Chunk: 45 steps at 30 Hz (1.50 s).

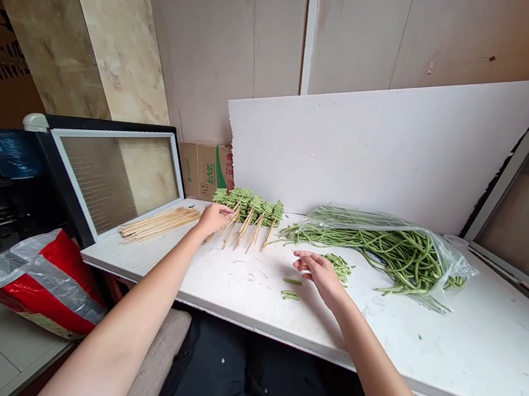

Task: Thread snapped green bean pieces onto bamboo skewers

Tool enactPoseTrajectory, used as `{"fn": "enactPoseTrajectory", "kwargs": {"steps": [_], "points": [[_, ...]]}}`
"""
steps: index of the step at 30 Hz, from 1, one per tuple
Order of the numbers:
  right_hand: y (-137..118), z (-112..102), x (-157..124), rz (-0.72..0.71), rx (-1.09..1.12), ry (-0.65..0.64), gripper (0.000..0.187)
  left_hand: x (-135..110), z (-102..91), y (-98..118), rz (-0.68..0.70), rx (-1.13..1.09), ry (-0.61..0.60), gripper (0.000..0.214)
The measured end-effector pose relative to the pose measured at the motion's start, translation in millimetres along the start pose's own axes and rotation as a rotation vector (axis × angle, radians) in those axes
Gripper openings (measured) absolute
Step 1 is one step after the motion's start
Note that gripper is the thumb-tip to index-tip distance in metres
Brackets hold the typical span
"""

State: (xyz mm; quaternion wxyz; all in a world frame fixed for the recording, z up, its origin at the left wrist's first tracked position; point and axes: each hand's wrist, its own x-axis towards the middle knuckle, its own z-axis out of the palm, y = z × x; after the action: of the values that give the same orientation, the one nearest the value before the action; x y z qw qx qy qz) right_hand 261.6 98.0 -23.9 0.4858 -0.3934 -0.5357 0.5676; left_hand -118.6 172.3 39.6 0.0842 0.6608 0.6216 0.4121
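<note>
My left hand [215,218] is at the left end of a row of skewered green bean pieces [253,204]. Its fingers are closed around the stick end of a bean skewer, partly hidden by the hand. The bare stick ends [243,229] of the other skewers point toward me. Above the white table, my right hand [317,273] hovers with loosely curved fingers apart, holding nothing. Beside it lies a pile of cut bean pieces [340,268], partly covered by the hand. A few loose bean pieces [289,294] lie just below its fingers.
Bare bamboo sticks [159,223] lie at the table's left. Long green beans [402,255] spill from a clear plastic bag [456,265] at the right. Framed glass panels [118,177] stand at both sides, and a white board [363,154] leans behind. A cardboard box [202,171] stands back left.
</note>
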Motion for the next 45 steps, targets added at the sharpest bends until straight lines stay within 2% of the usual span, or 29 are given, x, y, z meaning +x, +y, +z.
{"fn": "enactPoseTrajectory", "kwargs": {"steps": [4, 7, 10, 15, 20, 24, 27, 31, 38, 45], "points": [[0, 0, 0, 0.005, -0.008, -0.004, 0.038, -1, -2.6, 0, -0.046, -0.005, -0.033, 0.045], [1, 0, 1, 0.006, -0.004, -0.004, 0.038, -3, -12.1, -8, -0.114, 0.049, 0.052, 0.052], [1, 0, 0, 0.013, -0.008, -0.001, 0.039, -7, -21.5, -21, -0.205, 0.160, 0.112, 0.039], [3, 1, -2, 0.004, -0.017, -0.018, 0.041, -10, -22.8, -35, -0.294, 0.365, 0.075, 0.013], [2, 2, -5, -0.014, -0.032, -0.009, 0.042, -7, -11.7, -36, -0.282, 0.522, 0.026, 0.012], [1, 5, -5, -0.011, -0.058, 0.008, 0.039, -1, -7.0, -31, -0.260, 0.607, 0.025, 0.021], [0, 8, -5, -0.010, -0.062, 0.008, 0.038, 8, -6.2, -26, -0.232, 0.655, 0.031, 0.028], [2, 9, -7, -0.025, -0.068, 0.014, 0.038, 26, -5.4, -20, -0.193, 0.695, -0.031, 0.022], [6, 7, -6, -0.016, -0.105, 0.038, 0.039, 51, 1.8, -23, -0.220, 0.782, -0.105, 0.024], [9, 7, -4, -0.027, -0.134, 0.029, 0.040, 60, 10.6, -29, -0.262, 0.803, -0.114, 0.020]]}}
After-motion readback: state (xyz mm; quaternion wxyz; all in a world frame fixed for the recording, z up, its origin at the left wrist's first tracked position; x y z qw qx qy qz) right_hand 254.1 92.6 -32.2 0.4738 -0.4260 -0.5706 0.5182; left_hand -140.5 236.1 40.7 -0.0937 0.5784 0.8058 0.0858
